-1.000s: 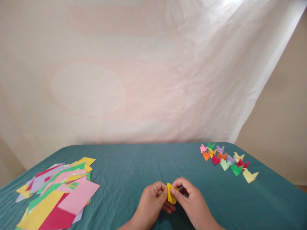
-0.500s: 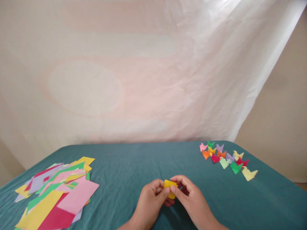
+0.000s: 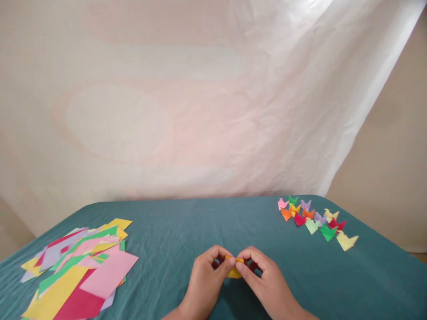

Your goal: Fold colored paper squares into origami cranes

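Observation:
A small folded piece of yellow paper (image 3: 235, 272) is held between both hands, low in the middle of the head view. My left hand (image 3: 209, 275) pinches its left side between thumb and fingers. On the right side, my right hand (image 3: 262, 278) grips it the same way, the two thumb tips close together on the near face. Fingers cover much of the paper, so its full shape is hidden.
Loose coloured paper sheets (image 3: 109, 274) lie in an overlapping pile on the left. Several folded paper birds (image 3: 328, 233) stand in rows at the back right. A dark green cloth (image 3: 173, 235) covers the table, and a pale sheet (image 3: 200, 111) hangs behind it.
Both hands have shifted slightly, and the yellow paper has tilted, showing a flatter, lower outline between the fingers. The sheets and the paper birds have stayed in place.

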`<state>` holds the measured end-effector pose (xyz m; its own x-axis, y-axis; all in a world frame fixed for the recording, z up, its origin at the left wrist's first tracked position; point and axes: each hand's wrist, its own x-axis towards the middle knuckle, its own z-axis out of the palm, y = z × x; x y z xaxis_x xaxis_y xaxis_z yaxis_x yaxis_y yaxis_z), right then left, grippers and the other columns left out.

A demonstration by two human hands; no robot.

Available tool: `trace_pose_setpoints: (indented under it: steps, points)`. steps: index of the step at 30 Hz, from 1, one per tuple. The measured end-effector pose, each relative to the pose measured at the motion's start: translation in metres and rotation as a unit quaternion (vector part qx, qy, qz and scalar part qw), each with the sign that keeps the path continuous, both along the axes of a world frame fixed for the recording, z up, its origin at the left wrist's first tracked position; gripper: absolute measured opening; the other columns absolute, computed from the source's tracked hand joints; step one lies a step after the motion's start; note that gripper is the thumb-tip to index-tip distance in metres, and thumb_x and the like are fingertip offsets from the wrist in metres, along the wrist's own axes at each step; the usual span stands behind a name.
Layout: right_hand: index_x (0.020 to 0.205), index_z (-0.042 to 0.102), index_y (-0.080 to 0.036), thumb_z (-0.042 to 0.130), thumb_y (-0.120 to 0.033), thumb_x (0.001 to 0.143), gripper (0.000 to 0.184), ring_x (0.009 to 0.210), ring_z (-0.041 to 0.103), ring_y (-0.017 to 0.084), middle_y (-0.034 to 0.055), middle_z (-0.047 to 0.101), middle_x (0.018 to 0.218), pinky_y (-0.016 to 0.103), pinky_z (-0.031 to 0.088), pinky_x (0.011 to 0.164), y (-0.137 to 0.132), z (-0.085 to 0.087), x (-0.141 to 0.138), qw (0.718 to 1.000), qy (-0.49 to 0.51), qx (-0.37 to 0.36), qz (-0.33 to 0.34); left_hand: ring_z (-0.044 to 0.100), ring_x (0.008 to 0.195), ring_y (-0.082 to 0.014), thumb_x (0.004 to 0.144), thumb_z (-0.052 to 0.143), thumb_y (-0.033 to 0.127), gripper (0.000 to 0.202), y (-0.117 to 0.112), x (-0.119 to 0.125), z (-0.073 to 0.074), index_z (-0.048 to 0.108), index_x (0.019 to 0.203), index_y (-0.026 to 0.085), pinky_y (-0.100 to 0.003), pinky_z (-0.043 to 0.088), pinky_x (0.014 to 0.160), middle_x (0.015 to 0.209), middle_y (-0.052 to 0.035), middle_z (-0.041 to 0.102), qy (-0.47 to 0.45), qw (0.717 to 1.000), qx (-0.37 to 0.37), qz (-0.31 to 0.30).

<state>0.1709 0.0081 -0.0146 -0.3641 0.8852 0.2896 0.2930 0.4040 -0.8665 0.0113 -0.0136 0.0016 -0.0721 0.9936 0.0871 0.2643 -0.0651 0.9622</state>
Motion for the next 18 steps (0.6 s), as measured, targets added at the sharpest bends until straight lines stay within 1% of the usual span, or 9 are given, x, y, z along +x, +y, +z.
trace_pose_setpoints:
  steps: [3,6,8,10,12,15,18]
  points:
    - [0.089,0.060,-0.020,0.056,-0.036,0.085,0.017,0.072,0.057,0.015,0.0005,0.063,0.081,0.023,0.041,0.064,-0.0003,-0.0006,-0.0001,0.999,0.013,-0.037,0.034,0.052,0.059,-0.0109,0.079,0.061,0.034,0.021,0.0043,-0.0021,-0.0037,0.061,0.074,0.014,-0.021,0.041,0.058,0.066,-0.0006,0.060,-0.096,0.995,-0.008,-0.005]
    - [0.086,0.061,-0.019,0.053,-0.038,0.087,0.021,0.071,0.057,0.015,0.0009,0.064,0.079,0.023,0.042,0.064,0.0011,-0.0017,0.0008,0.997,0.038,-0.066,0.034,0.051,0.056,-0.0101,0.077,0.063,0.033,0.021,0.0080,-0.0044,-0.0063,0.060,0.075,0.013,-0.021,0.041,0.054,0.064,-0.0007,0.060,-0.153,0.988,-0.019,-0.018]
    - [0.084,0.060,-0.018,0.052,-0.040,0.087,0.024,0.069,0.057,0.015,0.0011,0.063,0.076,0.023,0.043,0.063,0.0025,-0.0030,0.0017,0.996,0.052,-0.071,0.016,0.053,0.056,-0.0108,0.076,0.064,0.032,0.020,0.0089,-0.0050,-0.0072,0.061,0.077,0.012,-0.021,0.042,0.054,0.066,-0.0021,0.062,-0.160,0.986,-0.025,-0.027]
    - [0.086,0.060,-0.019,0.053,-0.040,0.087,0.022,0.072,0.058,0.016,0.0018,0.064,0.079,0.024,0.044,0.065,0.0035,-0.0047,0.0024,0.995,0.063,-0.071,0.006,0.055,0.057,-0.0117,0.076,0.065,0.030,0.019,0.0086,-0.0046,-0.0077,0.061,0.078,0.012,-0.022,0.044,0.054,0.067,-0.0032,0.064,-0.157,0.987,-0.026,-0.036]
    - [0.093,0.058,-0.019,0.055,-0.037,0.086,0.020,0.076,0.060,0.016,0.0027,0.064,0.084,0.025,0.045,0.068,0.0041,-0.0064,0.0026,0.994,0.082,-0.068,-0.004,0.056,0.057,-0.0118,0.076,0.065,0.029,0.017,0.0083,-0.0037,-0.0082,0.061,0.077,0.012,-0.022,0.045,0.055,0.066,-0.0032,0.065,-0.156,0.987,-0.024,-0.039]
    - [0.102,0.053,-0.020,0.058,-0.033,0.084,0.023,0.082,0.061,0.017,0.0037,0.064,0.092,0.026,0.047,0.072,0.0043,-0.0074,0.0025,0.992,0.109,-0.059,-0.023,0.056,0.055,-0.0115,0.077,0.064,0.029,0.018,0.0090,-0.0032,-0.0092,0.059,0.077,0.012,-0.022,0.045,0.055,0.064,-0.0029,0.065,-0.167,0.985,-0.024,-0.042]
    - [0.099,0.054,-0.020,0.058,-0.032,0.084,0.019,0.081,0.061,0.017,0.0034,0.064,0.090,0.026,0.047,0.073,0.0043,-0.0053,0.0028,0.992,0.114,-0.053,-0.019,0.058,0.055,-0.0121,0.077,0.065,0.030,0.021,0.0098,-0.0037,-0.0096,0.054,0.086,0.014,-0.022,0.045,0.054,0.065,-0.0023,0.066,-0.191,0.980,-0.021,-0.046]
